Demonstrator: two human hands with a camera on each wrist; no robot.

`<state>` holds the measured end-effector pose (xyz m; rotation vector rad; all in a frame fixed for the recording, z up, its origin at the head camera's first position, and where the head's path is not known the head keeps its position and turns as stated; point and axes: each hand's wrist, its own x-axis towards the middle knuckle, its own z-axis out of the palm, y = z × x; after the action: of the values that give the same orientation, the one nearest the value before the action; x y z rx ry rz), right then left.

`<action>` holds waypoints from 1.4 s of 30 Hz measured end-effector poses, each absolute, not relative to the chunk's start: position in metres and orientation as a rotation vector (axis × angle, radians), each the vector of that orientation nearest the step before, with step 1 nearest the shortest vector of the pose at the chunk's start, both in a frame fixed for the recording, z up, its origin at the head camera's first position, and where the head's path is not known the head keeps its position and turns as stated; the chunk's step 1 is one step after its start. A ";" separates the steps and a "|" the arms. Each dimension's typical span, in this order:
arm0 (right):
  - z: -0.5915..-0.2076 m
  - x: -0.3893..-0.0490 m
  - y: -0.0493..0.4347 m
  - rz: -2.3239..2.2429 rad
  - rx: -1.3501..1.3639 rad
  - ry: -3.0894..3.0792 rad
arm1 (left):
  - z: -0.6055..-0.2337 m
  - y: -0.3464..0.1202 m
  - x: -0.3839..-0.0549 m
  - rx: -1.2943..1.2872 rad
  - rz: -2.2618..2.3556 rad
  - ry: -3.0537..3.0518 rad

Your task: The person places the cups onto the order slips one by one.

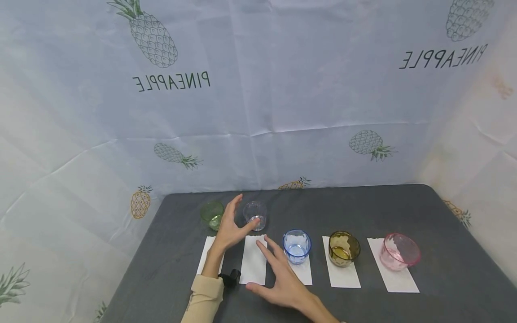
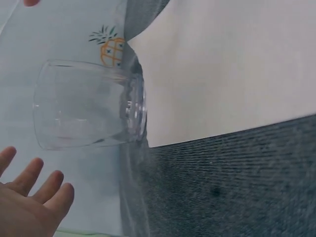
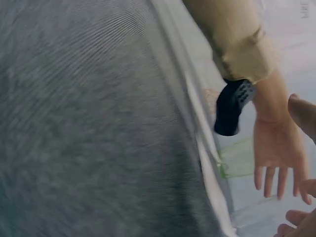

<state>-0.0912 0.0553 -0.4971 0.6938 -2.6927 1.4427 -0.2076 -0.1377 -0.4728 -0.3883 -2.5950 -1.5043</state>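
Note:
A clear glass (image 1: 252, 210) stands upright at the back of the dark table. My left hand (image 1: 231, 231) is just beside it, fingers spread and thumb apart. In the left wrist view a gap shows between the fingers (image 2: 52, 190) and the clear glass (image 2: 81, 106). A green glass (image 1: 211, 213) stands left of that hand, partly behind it. My right hand (image 1: 284, 285) hovers nearer the front, its fingers parted and holding nothing. It is over the table beside a white paper strip (image 1: 253, 262), which lies in front of the clear glass.
To the right, a blue glass (image 1: 297, 246), an amber glass (image 1: 343, 249) and a pink glass (image 1: 400, 252) stand on white paper strips. Another strip (image 1: 205, 253) lies partly under my left forearm. A pineapple-print cloth (image 1: 258, 89) hangs behind the table (image 1: 339, 206).

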 end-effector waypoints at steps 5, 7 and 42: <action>-0.509 -0.096 0.049 1.387 0.667 -2.686 | -0.478 -0.137 -0.210 -0.362 -1.511 -2.605; -0.513 -0.098 0.047 1.366 0.660 -2.674 | -0.480 -0.137 -0.210 -0.357 -1.509 -2.604; -0.537 -0.107 0.045 1.170 0.577 -2.771 | -0.495 -0.136 -0.218 -0.337 -1.563 -2.626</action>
<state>-0.1073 0.0454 -0.5368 0.5768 -2.7709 1.1695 -0.2178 -0.1358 -0.4948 -0.3367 -2.6262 -1.5631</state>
